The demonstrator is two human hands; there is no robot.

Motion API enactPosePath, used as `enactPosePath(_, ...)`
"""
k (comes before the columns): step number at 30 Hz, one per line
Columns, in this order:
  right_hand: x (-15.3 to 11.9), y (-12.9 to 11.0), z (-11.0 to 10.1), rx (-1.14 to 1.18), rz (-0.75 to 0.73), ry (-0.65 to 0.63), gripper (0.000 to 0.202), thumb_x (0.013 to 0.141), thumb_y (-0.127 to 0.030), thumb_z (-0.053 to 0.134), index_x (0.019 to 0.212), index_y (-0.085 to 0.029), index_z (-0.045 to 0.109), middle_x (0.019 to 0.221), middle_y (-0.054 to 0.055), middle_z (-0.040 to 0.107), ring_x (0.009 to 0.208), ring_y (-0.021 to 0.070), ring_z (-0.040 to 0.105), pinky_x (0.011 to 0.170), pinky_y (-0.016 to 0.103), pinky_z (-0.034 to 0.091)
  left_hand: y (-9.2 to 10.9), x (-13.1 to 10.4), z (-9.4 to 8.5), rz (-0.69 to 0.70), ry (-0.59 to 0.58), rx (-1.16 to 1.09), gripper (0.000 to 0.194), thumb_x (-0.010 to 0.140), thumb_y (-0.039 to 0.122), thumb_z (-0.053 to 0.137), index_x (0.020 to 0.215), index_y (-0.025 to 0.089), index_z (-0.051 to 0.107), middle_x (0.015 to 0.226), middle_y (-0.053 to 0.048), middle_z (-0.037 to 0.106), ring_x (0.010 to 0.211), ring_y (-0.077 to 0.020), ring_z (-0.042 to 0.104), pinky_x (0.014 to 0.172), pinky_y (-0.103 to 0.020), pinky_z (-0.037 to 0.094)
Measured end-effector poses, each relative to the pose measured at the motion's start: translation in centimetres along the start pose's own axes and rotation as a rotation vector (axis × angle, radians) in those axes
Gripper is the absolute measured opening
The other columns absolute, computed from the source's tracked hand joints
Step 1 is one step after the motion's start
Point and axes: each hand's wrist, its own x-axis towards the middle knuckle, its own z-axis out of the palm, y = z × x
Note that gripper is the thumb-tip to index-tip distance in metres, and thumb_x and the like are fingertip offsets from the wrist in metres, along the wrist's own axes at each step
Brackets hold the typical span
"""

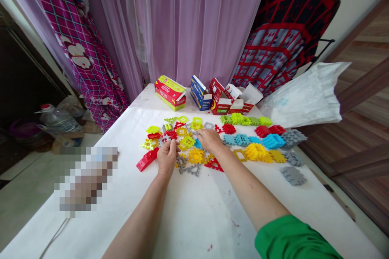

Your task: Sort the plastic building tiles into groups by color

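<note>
A loose heap of toothed plastic building tiles (196, 156) in yellow, lime, red, grey and blue lies on the white table. My left hand (168, 157) is at the heap's left side, fingers curled together beside red and grey tiles; what they hold, if anything, is hidden. Close to it lies a long red plastic piece (147, 159). My right hand (209, 141) reaches into the heap's middle, fingertips pinched near a greyish tile edge; whether they grip it is too small to tell. A red triangular tile (214, 164) lies below my right wrist.
Tiles grouped by colour lie at the right: lime (245, 119), red (270, 131), blue (242, 140), yellow (257, 151) and grey (293, 175). Cardboard boxes (170, 94) line the back, beside a white bag (306, 95). A blurred-out object (88, 180) lies on the table's left.
</note>
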Motion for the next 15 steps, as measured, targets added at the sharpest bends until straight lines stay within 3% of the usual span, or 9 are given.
enactPosePath(2,-0.2,0.3,-0.2,0.117,0.054,0.058,0.028,0.092,-0.028,0.042,0.105,-0.019,0.066,0.099,0.009,0.070,0.095,0.0234,0.063,0.081,0.033,0.046,0.0,-0.1,0.0,0.014,-0.013,-0.001,0.038,0.077,0.054,0.056,0.070,0.018,0.064,0.053,0.002,0.059,0.042,-0.0099,0.051,0.043,-0.021,0.040)
enactPosePath(4,-0.6,0.5,-0.3,0.418,0.107,0.093,0.026,0.090,-0.031,0.046,0.105,-0.018,0.063,0.090,0.006,0.070,0.084,0.0213,0.065,0.071,0.030,0.048,0.0,-0.1,0.0,0.034,-0.033,-0.007,0.034,0.077,0.051,0.058,0.073,0.018,0.064,0.056,0.002,0.061,0.044,-0.0092,0.050,0.045,-0.020,0.041)
enactPosePath(8,-1.8,0.4,0.0,1.083,0.127,-0.004,0.031,0.083,-0.029,0.056,0.112,-0.019,0.058,0.086,0.001,0.068,0.070,0.0162,0.065,0.054,0.024,0.048,-0.1,-0.2,0.4,0.060,-0.099,-0.032,0.032,0.073,0.050,0.063,0.082,0.019,0.065,0.068,0.001,0.066,0.050,-0.0092,0.054,0.048,-0.020,0.044)
enactPosePath(11,-2.9,0.0,0.2,1.246,0.090,-0.039,0.032,0.081,-0.026,0.058,0.112,-0.020,0.058,0.085,0.000,0.068,0.069,0.0142,0.065,0.052,0.021,0.047,-0.1,-0.5,0.8,0.044,-0.176,-0.053,0.038,0.070,0.052,0.065,0.089,0.018,0.066,0.069,0.001,0.066,0.048,-0.0087,0.054,0.046,-0.020,0.044)
enactPosePath(15,-4.1,-0.8,0.6,1.279,0.049,-0.052,0.034,0.084,-0.025,0.054,0.117,-0.021,0.057,0.088,0.000,0.069,0.070,0.0129,0.065,0.053,0.020,0.049,0.2,-1.1,1.1,-0.002,-0.285,-0.068,0.042,0.068,0.053,0.068,0.089,0.017,0.067,0.052,0.006,0.057,0.040,-0.0079,0.051,0.041,-0.019,0.040)
